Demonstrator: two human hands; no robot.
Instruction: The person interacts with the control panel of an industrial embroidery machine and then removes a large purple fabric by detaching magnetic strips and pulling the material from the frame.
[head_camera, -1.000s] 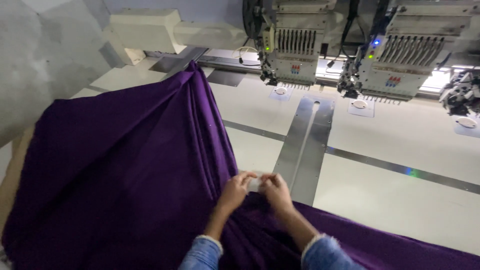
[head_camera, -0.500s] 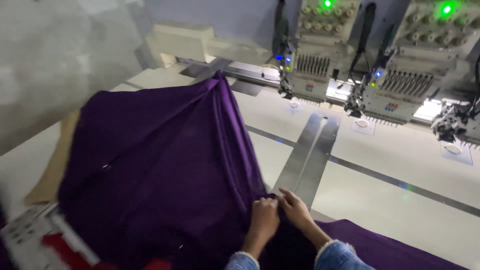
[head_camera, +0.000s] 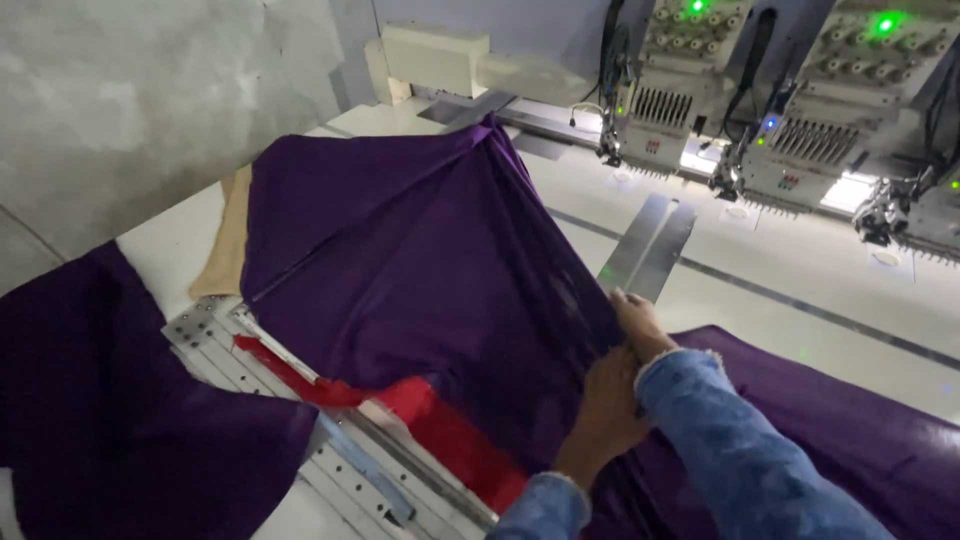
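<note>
Now I see, left hand (head_camera: 605, 405): grip clenched on the purple cloth (head_camera: 420, 260).
Right hand (head_camera: 640, 325): grip grasping the same cloth edge.
Cloth: spread over the bench (head_camera: 800, 290), beside the metal frame (head_camera: 330, 440).

Red cloth (head_camera: 440, 425) newly visible (lower left)

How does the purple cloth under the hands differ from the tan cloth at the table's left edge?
The purple cloth is large, dark and gathered into folds, with the left hand and right hand on it. The tan cloth is pale, shows only as a strip, and lies flat and untouched. Both rest on the white table.
</note>
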